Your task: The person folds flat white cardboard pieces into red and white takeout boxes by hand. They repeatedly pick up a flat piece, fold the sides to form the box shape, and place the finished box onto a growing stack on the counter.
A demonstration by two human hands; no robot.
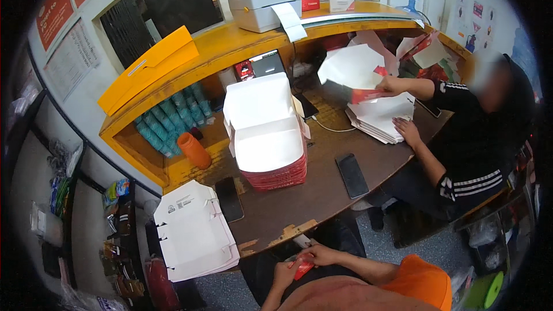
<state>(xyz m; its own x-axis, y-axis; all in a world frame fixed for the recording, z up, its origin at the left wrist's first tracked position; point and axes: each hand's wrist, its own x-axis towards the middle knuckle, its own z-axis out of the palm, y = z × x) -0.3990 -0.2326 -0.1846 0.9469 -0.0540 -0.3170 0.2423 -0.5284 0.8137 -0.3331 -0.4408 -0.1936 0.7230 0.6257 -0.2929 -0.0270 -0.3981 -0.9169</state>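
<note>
Two-handed hold on small red item point(305, 265), near edge of brown table point(319, 190)

Person's left hand point(286, 273) had fingers curled against the item, low in the view. Right hand point(318, 255) was bent round it from the other side, fingers closed in, just off the table edge. Item type: couldn't tell, mostly covered by fingers. Right arm wore an orange sleeve point(417, 281).

Table, left to right: stack of flat white cartons point(194, 233) hanging over the edge, dark phone point(230, 199) just beside it, open white box point(269, 145) atop a red pile, second phone point(352, 176). Orange container point(194, 150) stood tilted behind.

At right, seated co-worker point(472, 138) in black had one hand gripping a white-and-red carton point(351, 68), the other resting on a pile of white blanks point(380, 118). Label printer point(265, 7) sat on the upper counter.
</note>
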